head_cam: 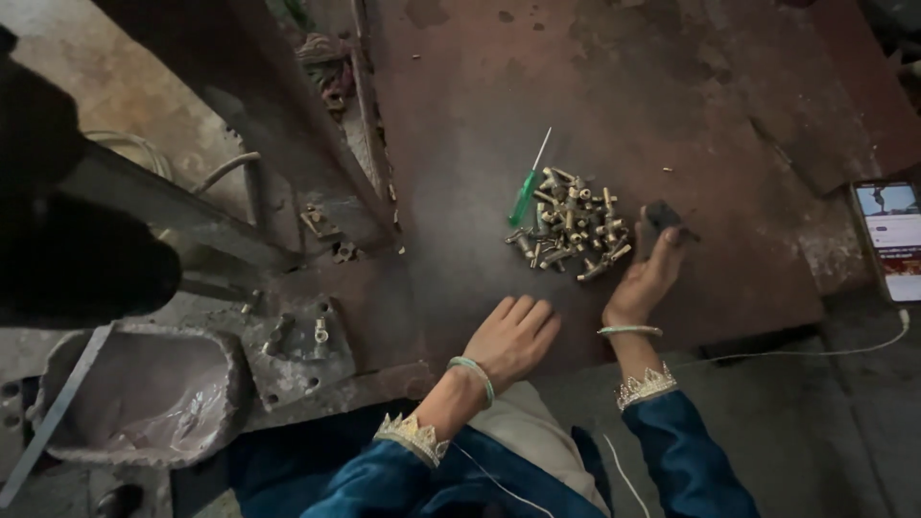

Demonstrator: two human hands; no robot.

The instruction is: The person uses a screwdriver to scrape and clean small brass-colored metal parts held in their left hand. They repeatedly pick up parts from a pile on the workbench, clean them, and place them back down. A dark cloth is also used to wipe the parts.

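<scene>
Seen from above, the left hand rests flat, fingers together, on a rusty brown metal plate. The right hand pinches a small dark block just beside a heap of small brass fittings and a green-handled screwdriver. A lit phone lies at right.

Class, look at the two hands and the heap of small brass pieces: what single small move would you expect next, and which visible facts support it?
Probably the right hand dips left to pick one piece from the pile of brass fittings. It hovers at the pile's right edge, gripping a small dark object, while the left hand rests flat on the rusty metal surface. The green screwdriver lies untouched beside the pile.
</scene>
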